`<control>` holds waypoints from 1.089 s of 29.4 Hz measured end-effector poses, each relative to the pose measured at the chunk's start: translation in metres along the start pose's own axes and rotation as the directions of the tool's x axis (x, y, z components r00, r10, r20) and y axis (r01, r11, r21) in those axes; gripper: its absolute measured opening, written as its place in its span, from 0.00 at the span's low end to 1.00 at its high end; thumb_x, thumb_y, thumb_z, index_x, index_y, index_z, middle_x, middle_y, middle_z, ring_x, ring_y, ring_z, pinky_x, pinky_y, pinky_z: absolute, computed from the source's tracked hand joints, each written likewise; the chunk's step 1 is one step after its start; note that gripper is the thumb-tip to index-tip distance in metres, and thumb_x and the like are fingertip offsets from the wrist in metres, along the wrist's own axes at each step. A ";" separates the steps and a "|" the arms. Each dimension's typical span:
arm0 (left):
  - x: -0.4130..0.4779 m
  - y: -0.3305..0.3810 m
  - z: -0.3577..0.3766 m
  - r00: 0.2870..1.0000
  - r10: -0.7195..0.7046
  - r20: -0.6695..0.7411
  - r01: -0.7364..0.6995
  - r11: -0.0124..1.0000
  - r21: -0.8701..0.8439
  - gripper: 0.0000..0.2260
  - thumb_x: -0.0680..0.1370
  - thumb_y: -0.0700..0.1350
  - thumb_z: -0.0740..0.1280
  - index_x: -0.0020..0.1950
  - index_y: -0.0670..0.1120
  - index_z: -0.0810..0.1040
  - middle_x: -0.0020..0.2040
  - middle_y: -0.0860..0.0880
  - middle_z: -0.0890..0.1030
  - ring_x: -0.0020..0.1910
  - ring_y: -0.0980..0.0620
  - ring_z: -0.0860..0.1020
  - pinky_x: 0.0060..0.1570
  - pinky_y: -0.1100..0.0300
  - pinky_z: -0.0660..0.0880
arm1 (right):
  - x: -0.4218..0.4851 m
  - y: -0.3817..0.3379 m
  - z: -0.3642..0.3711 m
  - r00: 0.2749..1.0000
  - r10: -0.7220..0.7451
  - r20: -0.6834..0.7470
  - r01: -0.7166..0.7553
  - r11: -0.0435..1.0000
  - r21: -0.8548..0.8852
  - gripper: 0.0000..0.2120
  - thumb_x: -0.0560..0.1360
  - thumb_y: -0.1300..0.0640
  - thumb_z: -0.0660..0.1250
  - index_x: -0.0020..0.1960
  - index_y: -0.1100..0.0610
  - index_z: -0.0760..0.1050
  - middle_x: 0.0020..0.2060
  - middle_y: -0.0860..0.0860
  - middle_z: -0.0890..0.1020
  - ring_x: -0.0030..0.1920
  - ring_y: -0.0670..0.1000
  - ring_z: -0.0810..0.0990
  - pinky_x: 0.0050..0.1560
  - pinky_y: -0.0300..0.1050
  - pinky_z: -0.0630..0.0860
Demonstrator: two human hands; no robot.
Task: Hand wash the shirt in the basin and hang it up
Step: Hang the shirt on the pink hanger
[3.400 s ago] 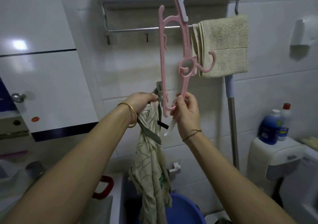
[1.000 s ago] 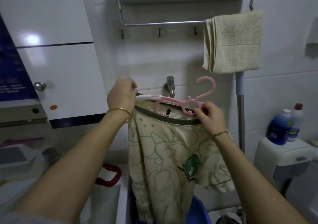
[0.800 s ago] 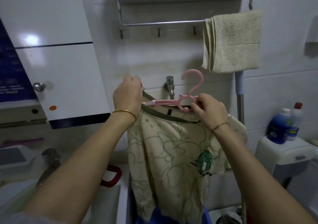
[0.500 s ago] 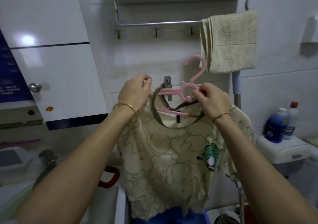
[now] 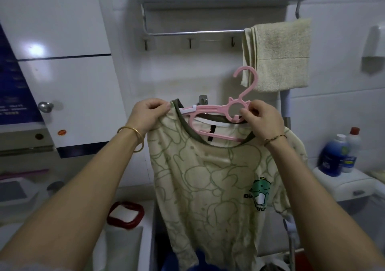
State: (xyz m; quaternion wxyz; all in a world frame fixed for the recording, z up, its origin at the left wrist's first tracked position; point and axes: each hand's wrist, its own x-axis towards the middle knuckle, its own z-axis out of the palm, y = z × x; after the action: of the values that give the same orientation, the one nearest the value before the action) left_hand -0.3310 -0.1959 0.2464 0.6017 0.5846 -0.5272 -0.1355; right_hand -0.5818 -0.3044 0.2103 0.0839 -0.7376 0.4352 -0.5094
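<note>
1. left hand [image 5: 151,112] pinches the shirt [image 5: 208,177] at its shoulder; right hand [image 5: 260,121] grips the pink hanger [image 5: 210,109] by its ring.
2. shirt hangs between both hands, hanger crosswise, hook up; towel rail [image 5: 193,33] is above, right hand nearer.

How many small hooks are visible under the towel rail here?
3. Left hook below the rail at its left end, middle hook midway, right hook just left of the towel. More may be hidden behind the towel.

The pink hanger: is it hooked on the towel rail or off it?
Off. The right hand holds the hanger; its hook is free, below the rail.
</note>
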 end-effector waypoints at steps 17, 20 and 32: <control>0.009 0.021 0.023 0.916 0.273 0.294 -0.397 0.722 0.566 0.06 0.76 0.47 0.67 0.52 0.50 0.79 0.44 0.52 0.77 0.47 0.48 0.76 0.51 0.50 0.73 | 0.012 -0.029 0.002 0.989 -0.148 0.017 0.148 0.989 -0.023 0.13 0.77 0.48 0.62 0.42 0.57 0.75 0.38 0.48 0.76 0.42 0.53 0.75 0.49 0.54 0.71; 0.010 0.025 0.018 0.930 0.272 0.246 -0.367 0.711 0.600 0.06 0.77 0.49 0.66 0.52 0.50 0.78 0.43 0.52 0.76 0.46 0.49 0.75 0.48 0.53 0.73 | 0.015 -0.018 -0.001 0.990 -0.135 0.042 0.134 0.991 0.013 0.13 0.76 0.42 0.59 0.50 0.50 0.76 0.43 0.44 0.78 0.49 0.50 0.77 0.54 0.59 0.72; 0.008 0.022 0.008 0.948 0.194 0.252 -0.292 0.848 0.443 0.10 0.74 0.47 0.70 0.54 0.47 0.78 0.46 0.51 0.76 0.45 0.53 0.73 0.46 0.59 0.68 | 0.010 0.009 -0.003 0.992 -0.124 -0.015 0.121 0.984 -0.132 0.06 0.75 0.51 0.65 0.49 0.51 0.76 0.42 0.47 0.80 0.49 0.54 0.78 0.48 0.53 0.69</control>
State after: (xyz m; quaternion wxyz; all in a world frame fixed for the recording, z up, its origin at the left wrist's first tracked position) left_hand -0.3442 -0.2005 0.2664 0.3968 0.6258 -0.6713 0.0179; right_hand -0.5883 -0.3166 0.2133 -0.0012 -0.7610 0.4226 -0.4923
